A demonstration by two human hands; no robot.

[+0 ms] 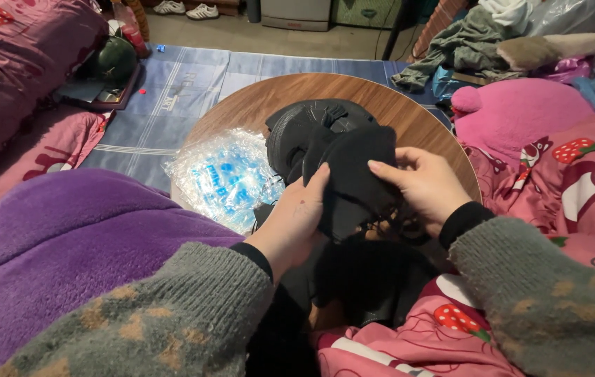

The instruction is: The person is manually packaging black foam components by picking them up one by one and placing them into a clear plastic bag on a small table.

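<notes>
both arms in thick knitted sleeves, grey-green wool with scattered tan-brown flecks and blotches. knit is chunky, slightly fuzzy, loose over the forearms. under each knit cuff a tight black inner cuff shows at the wrist, narrow band, smooth fabric. left hand (296,213) bare, no glove, no ring seen; small dark marks on its back. right hand (424,183) bare as well, no ring or watch seen, nails short and plain. left sleeve looks bulkier at the elbow, tan patches larger there. right sleeve shows fewer, smaller flecks.
</notes>
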